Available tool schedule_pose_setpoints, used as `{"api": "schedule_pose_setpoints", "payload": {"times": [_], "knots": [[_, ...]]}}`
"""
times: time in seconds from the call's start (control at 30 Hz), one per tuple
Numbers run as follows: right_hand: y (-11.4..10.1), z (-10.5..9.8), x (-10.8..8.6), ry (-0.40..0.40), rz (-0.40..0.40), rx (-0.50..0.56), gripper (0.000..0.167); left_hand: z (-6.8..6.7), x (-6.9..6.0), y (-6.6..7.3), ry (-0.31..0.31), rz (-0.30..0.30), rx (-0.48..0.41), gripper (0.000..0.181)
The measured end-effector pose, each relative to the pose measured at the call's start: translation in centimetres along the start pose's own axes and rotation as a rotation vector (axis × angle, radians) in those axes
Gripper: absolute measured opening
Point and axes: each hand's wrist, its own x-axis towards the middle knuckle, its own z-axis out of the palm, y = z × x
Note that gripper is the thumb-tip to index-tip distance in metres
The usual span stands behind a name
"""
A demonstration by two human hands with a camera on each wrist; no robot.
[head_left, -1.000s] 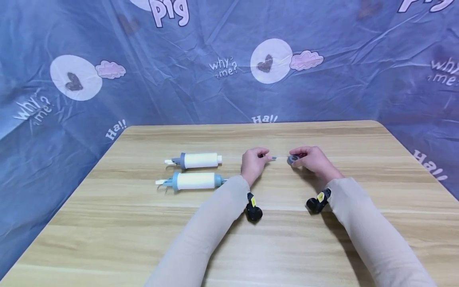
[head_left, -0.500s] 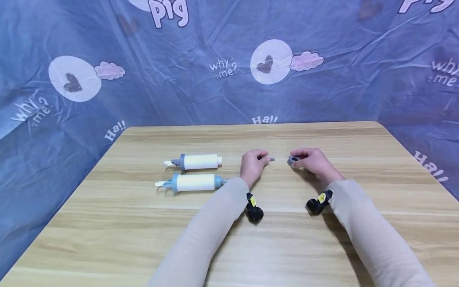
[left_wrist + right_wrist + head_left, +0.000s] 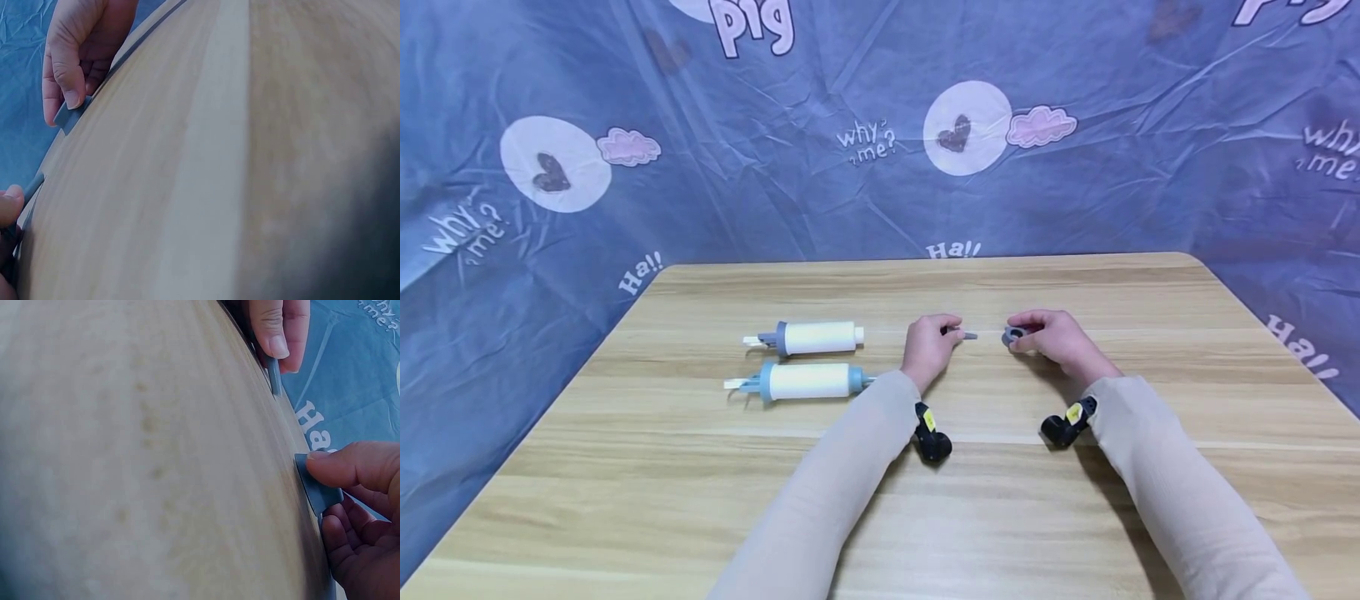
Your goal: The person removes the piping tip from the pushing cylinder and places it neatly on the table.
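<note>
L hand (image 3: 928,346): ctr of tbl, thumb + fingertips pinching thin gray rod; grip = grasping.
Gray rod (image 3: 972,336): tip sticks out R of L hand, pointing R twd gray piece; rest hidden by fingers.
R hand (image 3: 1060,337): R of L hand, thumb + fingers pinching gray piece; grip = grasping.
Gray piece (image 3: 1008,337): round hole visible in head view; sits just R of rod tip, apart from it. Can't tell if touching tbl.
Far roller (image 3: 820,337): white, L of L hand, lying flat, gray collar + white-tipped end pointing L.
Near roller (image 3: 808,380): white w/ lt blue ends, parallel to far one, nearer; R end runs to L sleeve (image 3: 820,492).
Wrist cams: black, L one (image 3: 934,444) + R one (image 3: 1060,429), at the cuffs.
Tbl (image 3: 685,492): lt wood.
Backdrop (image 3: 737,167): blue printed cloth, far side.
</note>
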Motion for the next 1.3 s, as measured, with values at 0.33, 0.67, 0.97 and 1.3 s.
{"api": "schedule_pose_setpoints", "payload": {"times": [0.33,0.67,0.97,1.3], "knots": [[-0.2,0.2,-0.1,-0.016,0.021,0.025,0.053,0.3,0.0,-0.2,0.034,0.046,0.076,0.021],[-0.2,0.0,-0.1,-0.023,0.034,0.008,0.055,0.2,0.0,0.0,0.028,0.072,0.086,0.023],[-0.6,-0.2,-0.4,-0.060,0.029,0.019,0.063,-0.3,-0.1,0.3,-0.007,0.065,0.089,0.031],[-2.0,-0.9,-0.9,-0.066,0.017,0.002,0.063,-3.1,-0.3,2.3,-0.035,0.143,-0.007,0.037]]}}
